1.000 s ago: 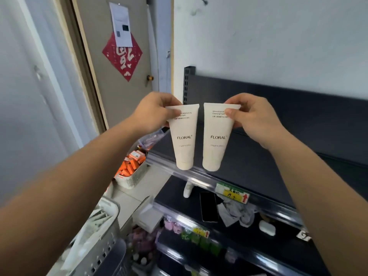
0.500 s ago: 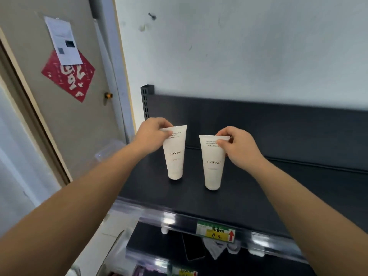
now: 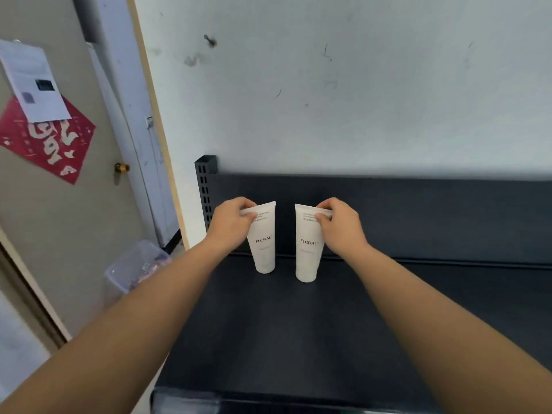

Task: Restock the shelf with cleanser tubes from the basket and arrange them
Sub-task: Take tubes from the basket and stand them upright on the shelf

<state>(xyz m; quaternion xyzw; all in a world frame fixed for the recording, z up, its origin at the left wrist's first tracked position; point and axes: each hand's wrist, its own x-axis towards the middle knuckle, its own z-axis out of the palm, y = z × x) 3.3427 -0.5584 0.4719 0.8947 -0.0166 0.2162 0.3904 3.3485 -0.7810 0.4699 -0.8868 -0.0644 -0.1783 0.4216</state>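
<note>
Two white cleanser tubes marked FLORAL stand cap-down near the back of the black top shelf (image 3: 298, 339). My left hand (image 3: 231, 224) pinches the flat upper end of the left tube (image 3: 264, 249). My right hand (image 3: 340, 227) pinches the flat upper end of the right tube (image 3: 307, 255). The tubes are upright, side by side with a small gap between them, close to the shelf's back panel (image 3: 418, 219). The basket is out of view.
A perforated black upright (image 3: 206, 186) marks the shelf's left end. A white wall rises behind. To the left is a door with a red paper sign (image 3: 50, 141), and a clear plastic bin (image 3: 134, 267) sits on the floor below.
Both hands carried the tubes from in front of the shelf onto its top board and further back toward the rear panel. My view rose, so the lower shelves dropped out of sight.
</note>
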